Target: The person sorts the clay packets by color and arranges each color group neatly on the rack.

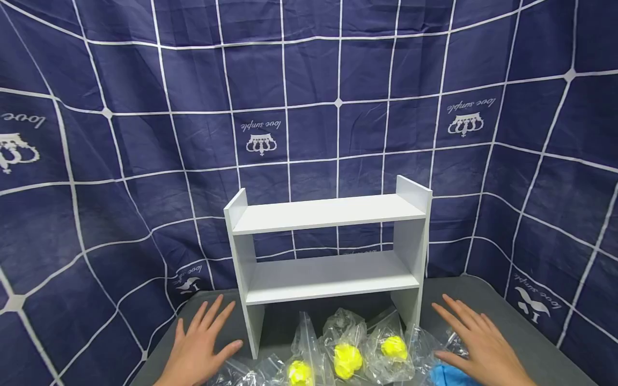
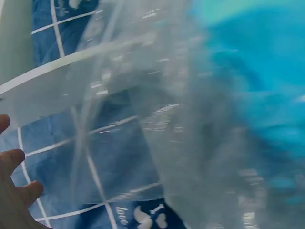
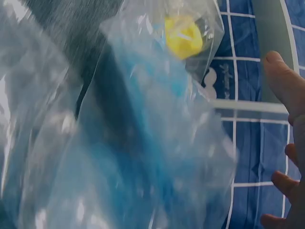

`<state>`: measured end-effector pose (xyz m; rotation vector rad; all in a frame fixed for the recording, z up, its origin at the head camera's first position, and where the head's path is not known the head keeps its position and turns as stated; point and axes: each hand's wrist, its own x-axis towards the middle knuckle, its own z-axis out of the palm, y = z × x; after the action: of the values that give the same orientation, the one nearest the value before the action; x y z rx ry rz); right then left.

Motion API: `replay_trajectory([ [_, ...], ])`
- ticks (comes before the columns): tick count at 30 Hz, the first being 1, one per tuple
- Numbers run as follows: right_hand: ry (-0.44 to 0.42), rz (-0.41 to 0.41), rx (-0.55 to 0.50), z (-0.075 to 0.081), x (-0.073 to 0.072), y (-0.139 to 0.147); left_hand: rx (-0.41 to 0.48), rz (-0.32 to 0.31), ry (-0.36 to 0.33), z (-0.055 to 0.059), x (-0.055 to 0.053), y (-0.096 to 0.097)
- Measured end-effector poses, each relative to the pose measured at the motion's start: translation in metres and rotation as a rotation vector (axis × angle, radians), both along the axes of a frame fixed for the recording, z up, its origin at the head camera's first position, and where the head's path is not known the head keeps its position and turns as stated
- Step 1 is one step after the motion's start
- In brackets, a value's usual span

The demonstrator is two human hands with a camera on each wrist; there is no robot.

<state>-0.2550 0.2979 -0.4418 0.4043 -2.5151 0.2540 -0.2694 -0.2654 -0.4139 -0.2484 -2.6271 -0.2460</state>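
Note:
My left hand (image 1: 197, 343), fingers spread and holding nothing, hovers left of the white shelf (image 1: 328, 212) in the head view. On the other side my right hand (image 1: 480, 343) is likewise spread, with its thumb close over a clear bag around something blue (image 1: 451, 374). Between the hands, in front of the shelf, lie clear plastic bags with bright yellow lumps (image 1: 347, 360) inside. The right wrist view shows a bag with blue contents (image 3: 157, 157) beside my fingers. A blurred blue item (image 2: 267, 62) behind clear plastic fills the right of the left wrist view.
The shelf has two white boards between upright side panels and stands on a dark grey surface (image 1: 541, 343). A navy cloth (image 1: 309, 75) with white grid lines hangs behind and at both sides. More clear plastic (image 1: 241, 372) lies near my left thumb.

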Motion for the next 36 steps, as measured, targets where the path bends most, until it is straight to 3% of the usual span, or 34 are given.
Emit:
replay_trajectory([
  [3,-0.001,0.022,-0.027,0.004,0.000,-0.007,-0.017,-0.019,0.098,0.014,-0.008,0.003],
  [7,-0.017,0.035,-0.040,0.007,-0.001,-0.017,-0.018,-0.032,0.171,0.034,-0.018,0.007],
  [12,0.011,0.067,-0.037,0.007,-0.003,-0.030,-0.015,-0.038,0.215,0.065,-0.026,0.014],
  [17,0.016,0.120,-0.063,0.005,-0.006,-0.040,0.058,-0.075,0.242,0.099,-0.035,0.020],
  [21,-0.011,0.190,-0.127,0.001,-0.010,-0.048,0.227,-0.170,0.202,0.125,-0.043,0.024],
  [26,0.008,0.241,-0.157,-0.007,-0.017,-0.057,0.565,-0.414,0.124,0.149,-0.055,0.030],
  [30,-0.037,0.236,-0.184,-0.013,-0.020,-0.064,0.738,-0.568,0.117,0.165,-0.063,0.037],
  [32,-0.071,0.238,-0.204,-0.015,-0.021,-0.066,0.785,-0.597,0.110,0.173,-0.066,0.041],
  [36,-0.102,0.249,-0.211,-0.019,-0.024,-0.071,0.846,-0.552,0.090,0.187,-0.073,0.049],
])
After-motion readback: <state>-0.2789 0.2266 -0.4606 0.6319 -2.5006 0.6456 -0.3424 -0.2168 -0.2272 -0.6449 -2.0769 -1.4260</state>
